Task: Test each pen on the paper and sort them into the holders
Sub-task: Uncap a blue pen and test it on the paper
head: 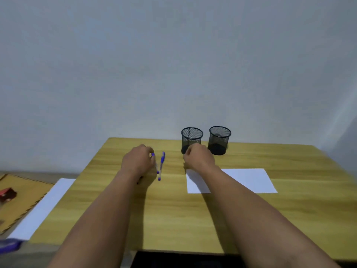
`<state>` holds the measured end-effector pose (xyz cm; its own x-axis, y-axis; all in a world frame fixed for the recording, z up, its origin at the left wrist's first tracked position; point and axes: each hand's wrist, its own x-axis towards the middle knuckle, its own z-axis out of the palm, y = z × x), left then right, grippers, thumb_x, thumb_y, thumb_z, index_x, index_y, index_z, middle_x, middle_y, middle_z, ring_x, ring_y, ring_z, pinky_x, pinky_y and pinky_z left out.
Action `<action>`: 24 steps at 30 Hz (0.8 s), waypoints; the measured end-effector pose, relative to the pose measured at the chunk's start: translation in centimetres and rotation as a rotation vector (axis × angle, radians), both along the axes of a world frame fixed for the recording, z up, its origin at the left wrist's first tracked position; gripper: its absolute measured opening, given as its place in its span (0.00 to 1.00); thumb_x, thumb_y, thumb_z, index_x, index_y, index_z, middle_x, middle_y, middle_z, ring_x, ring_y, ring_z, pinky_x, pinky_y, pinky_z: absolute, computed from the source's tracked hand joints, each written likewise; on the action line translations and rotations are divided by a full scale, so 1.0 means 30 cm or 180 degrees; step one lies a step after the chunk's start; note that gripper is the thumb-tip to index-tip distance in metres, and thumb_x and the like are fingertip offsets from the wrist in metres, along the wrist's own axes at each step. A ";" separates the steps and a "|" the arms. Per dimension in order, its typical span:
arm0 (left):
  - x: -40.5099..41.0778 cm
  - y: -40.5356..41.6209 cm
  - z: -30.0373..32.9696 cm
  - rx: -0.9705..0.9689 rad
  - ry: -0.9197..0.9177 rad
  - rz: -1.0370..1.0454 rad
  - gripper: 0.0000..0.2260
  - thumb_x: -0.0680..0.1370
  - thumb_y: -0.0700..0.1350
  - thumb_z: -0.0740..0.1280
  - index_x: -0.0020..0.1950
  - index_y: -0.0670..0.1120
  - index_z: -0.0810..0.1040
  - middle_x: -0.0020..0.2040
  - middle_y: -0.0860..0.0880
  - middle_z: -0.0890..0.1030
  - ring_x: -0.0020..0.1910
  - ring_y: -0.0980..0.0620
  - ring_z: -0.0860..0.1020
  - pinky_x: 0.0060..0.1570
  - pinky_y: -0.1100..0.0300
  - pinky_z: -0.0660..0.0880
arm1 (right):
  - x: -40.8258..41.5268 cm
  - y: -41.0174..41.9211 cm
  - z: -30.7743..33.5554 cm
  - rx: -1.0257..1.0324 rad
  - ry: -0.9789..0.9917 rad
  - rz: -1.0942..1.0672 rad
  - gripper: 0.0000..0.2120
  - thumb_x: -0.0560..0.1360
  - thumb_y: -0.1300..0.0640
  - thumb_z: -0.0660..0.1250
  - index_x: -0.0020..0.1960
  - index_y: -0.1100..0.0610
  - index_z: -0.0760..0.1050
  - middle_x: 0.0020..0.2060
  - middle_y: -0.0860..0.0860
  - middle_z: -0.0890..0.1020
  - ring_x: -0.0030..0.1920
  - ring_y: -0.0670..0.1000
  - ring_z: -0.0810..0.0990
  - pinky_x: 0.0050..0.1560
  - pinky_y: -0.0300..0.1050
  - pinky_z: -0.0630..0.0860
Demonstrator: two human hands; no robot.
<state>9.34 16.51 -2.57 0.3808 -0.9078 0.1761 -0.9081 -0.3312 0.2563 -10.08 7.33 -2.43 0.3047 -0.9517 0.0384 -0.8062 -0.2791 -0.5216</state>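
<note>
Two black mesh holders stand at the back of the wooden table (pixel 173 219), the left holder (pixel 192 137) and the right holder (pixel 220 138); both look empty. A white paper (pixel 249 179) lies in front of them. A blue pen (pixel 161 166) lies left of the paper. A second blue-capped pen (pixel 155 165) runs along the fingers of my left hand (pixel 138 161), which curl down onto it. A dark tip (pixel 139 180) shows beside that wrist. My right hand (pixel 199 157) hovers with curled fingers in front of the left holder, nothing visible in it.
Off the table's left edge are a white sheet (pixel 44 206), a brown toothed-edge wooden board (pixel 21 202) with a red object (pixel 7 194) on it, and a purple item (pixel 9 245). A plain wall rises just behind the holders.
</note>
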 end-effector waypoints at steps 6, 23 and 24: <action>0.075 -0.074 -0.053 -0.0052 -0.0039 0.0033 0.13 0.80 0.50 0.62 0.61 0.53 0.81 0.58 0.50 0.79 0.57 0.46 0.78 0.49 0.51 0.78 | 0.224 -0.035 -0.074 0.0190 0.0308 0.0341 0.17 0.79 0.43 0.71 0.58 0.57 0.80 0.54 0.54 0.85 0.56 0.60 0.84 0.47 0.49 0.78; 0.026 -0.043 0.017 -0.0349 0.0112 -0.0740 0.23 0.79 0.46 0.67 0.74 0.55 0.73 0.74 0.55 0.73 0.69 0.50 0.73 0.62 0.53 0.74 | 0.151 -0.018 0.054 0.0825 -0.0781 0.0979 0.07 0.76 0.58 0.74 0.40 0.58 0.83 0.38 0.53 0.88 0.37 0.54 0.86 0.51 0.55 0.87; 0.006 -0.039 0.036 -0.0367 0.0102 -0.0820 0.20 0.78 0.45 0.67 0.71 0.54 0.76 0.69 0.55 0.78 0.65 0.50 0.77 0.59 0.54 0.75 | 0.115 -0.017 0.085 0.0872 -0.0896 0.1011 0.04 0.77 0.61 0.74 0.44 0.60 0.85 0.38 0.53 0.87 0.36 0.53 0.85 0.47 0.50 0.87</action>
<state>9.51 15.34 -1.48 0.1472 -0.9500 0.2754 -0.9493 -0.0576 0.3089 -6.64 6.82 0.11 0.5945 -0.8003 -0.0776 -0.5214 -0.3102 -0.7950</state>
